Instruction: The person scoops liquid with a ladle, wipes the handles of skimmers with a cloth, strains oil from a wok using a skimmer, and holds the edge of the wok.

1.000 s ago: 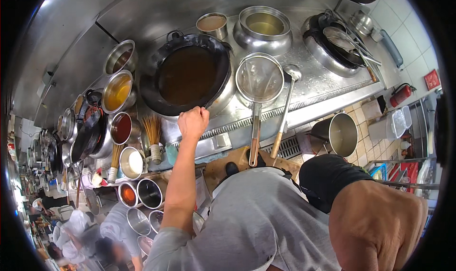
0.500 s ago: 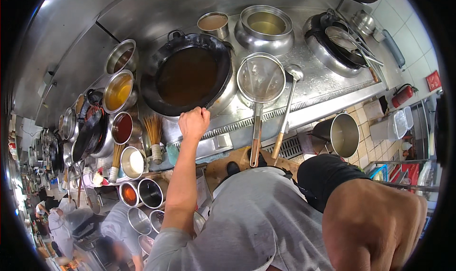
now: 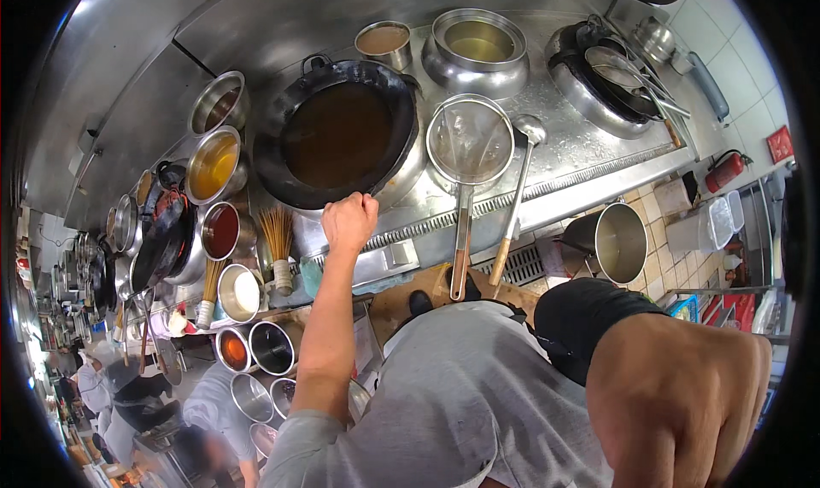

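Observation:
A large black wok [image 3: 272,165] sits on the steel range, with dark brown liquid [image 3: 337,133] in its bowl. At its near rim my left hand [image 3: 348,221] is closed in a grip on the wok; the part inside the fist is hidden. My right hand [image 3: 679,394] is very close, at the lower right, back of the hand showing, a black band [image 3: 589,321] around the arm. Its fingers bend out of sight. Right of the wok lie a round mesh strainer [image 3: 470,139] and a ladle [image 3: 518,202], their wooden handles over the range's front edge.
Behind the wok stand a small pot [image 3: 383,59] of brown liquid and a wide steel pot [image 3: 476,73]. Bamboo brushes [image 3: 276,236] and sauce bowls [image 3: 213,165] line the left. A tall metal bucket [image 3: 619,242] is right on the floor. Another person [image 3: 213,415] bends at lower left.
My right hand has shifted slightly right and down. My left hand stays at the wok's rim. People in the background at lower left have moved a little.

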Action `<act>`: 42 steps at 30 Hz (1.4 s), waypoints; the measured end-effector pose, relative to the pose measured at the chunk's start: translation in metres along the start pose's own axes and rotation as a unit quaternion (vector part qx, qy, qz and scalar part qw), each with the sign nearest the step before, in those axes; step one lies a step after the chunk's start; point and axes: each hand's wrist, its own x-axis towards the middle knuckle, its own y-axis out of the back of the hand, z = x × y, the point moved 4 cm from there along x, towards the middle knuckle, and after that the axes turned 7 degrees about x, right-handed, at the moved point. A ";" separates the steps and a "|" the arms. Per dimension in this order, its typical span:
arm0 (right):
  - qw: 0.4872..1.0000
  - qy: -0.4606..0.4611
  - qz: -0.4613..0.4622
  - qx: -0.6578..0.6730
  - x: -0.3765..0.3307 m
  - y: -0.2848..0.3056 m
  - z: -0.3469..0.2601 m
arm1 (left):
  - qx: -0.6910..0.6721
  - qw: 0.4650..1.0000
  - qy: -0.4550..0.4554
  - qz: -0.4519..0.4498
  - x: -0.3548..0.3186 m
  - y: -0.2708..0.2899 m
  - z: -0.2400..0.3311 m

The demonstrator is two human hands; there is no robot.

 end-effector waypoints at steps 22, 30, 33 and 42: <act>0.935 0.014 0.191 -0.299 -0.079 0.095 -0.037 | -0.009 1.000 0.001 -0.001 0.000 0.003 -0.004; 0.674 -0.102 0.684 -0.259 -0.345 0.121 -0.028 | -0.013 0.999 -0.028 0.009 0.003 0.003 -0.002; 0.571 -0.152 0.755 -0.285 -0.418 0.107 -0.026 | -0.014 0.999 -0.027 0.009 0.002 0.001 -0.006; 0.160 -0.605 0.385 -0.679 -0.686 0.031 -0.053 | -0.033 0.999 -0.031 0.013 0.008 -0.001 0.002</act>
